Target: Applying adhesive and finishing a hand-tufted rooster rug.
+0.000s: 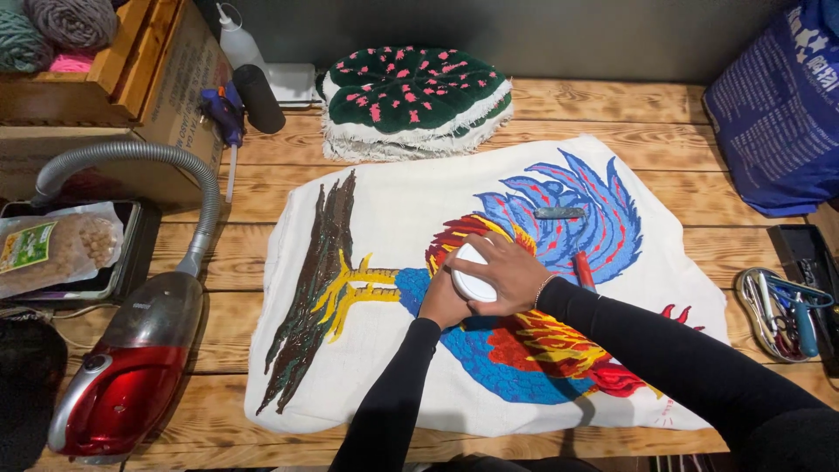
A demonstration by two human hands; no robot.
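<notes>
Both hands close on a white jar held over the middle of a rooster rug: the right hand wraps its fingers over the top, the left hand grips it from the side. By the right wrist a red handle lies on the rug, and farther up a small grey bar. A red vacuum sits at the left, a tool tray at the right. A green-and-pink rug stack lies at the far edge.
</notes>
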